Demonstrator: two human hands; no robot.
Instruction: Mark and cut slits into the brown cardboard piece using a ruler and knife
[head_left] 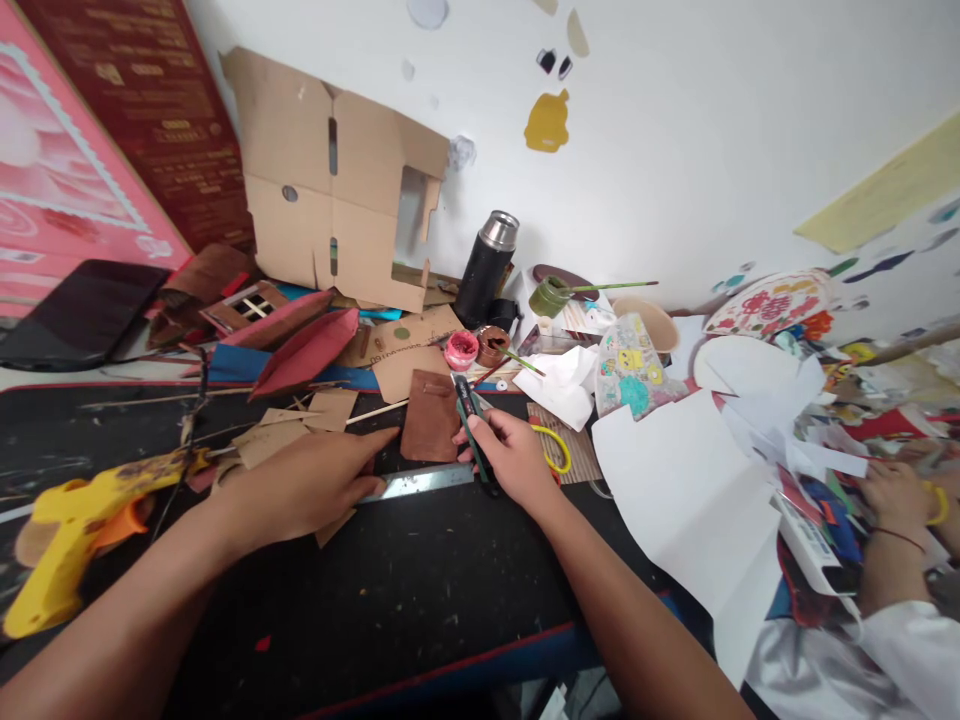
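Note:
My right hand (512, 455) is closed around a dark utility knife (466, 408), its tip pointing up and away from me. Just left of the knife lies a brown-painted cardboard piece (430, 425), flat on the black table mat. My left hand (315, 482) rests to the left of that piece, index finger stretched toward its edge and thumb by the left end of a metal ruler (427, 483). The ruler lies below the brown piece and reaches toward the knife. Cardboard scraps (334, 408) lie around and partly under my left hand.
A yellow glue gun (75, 525) lies at the left. Behind are paint jars (460, 346), a black thermos (484, 270) and a large cardboard sheet (292, 180). Yellow-handled scissors (556, 450) and white paper (682, 490) lie to the right, near another person's hand (896, 495).

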